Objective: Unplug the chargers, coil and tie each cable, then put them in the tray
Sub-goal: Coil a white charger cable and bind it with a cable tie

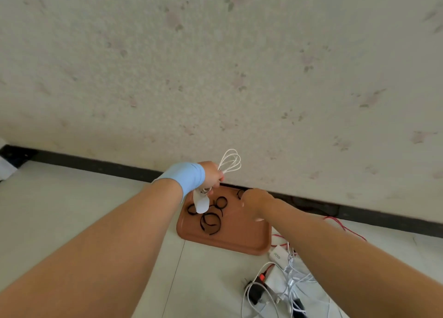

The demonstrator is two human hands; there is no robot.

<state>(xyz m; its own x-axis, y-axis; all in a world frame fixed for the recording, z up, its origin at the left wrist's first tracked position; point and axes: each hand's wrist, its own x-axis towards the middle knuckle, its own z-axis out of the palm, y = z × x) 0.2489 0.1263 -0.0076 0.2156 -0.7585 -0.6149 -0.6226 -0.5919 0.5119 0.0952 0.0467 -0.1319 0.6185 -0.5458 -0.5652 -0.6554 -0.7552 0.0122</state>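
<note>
The left hand [212, 174], with a pale blue wristband [187, 177] just behind it, is closed around a coiled white cable [231, 162]. The cable's loops fan up and out beyond the knuckles, towards the wall [215, 66]. A white charger [201, 204] hangs from the underside of this hand, dangling over the near-left corner of the brown tray [239, 238].

The tray lies on the floor [72, 210] directly below both hands, its far edge against the dark baseboard [96, 163]. Several black ties [211, 222], curled into rings, lie loose in it under and just right of the hanging charger.

The right hand [254, 198] reaches over the tray's far edge, level with the left hand and apart from it. Its fingers are bent downward beside one black tie at that edge. Whether they pinch it cannot be told, because the back of the hand hides the fingertips.

Below the right forearm, off the tray's right corner, sits a tangled pile of cables [290, 279]. It includes a white adapter [278, 254], a black charger [256, 293] and a red cable [345, 229] trailing off towards the baseboard.
</note>
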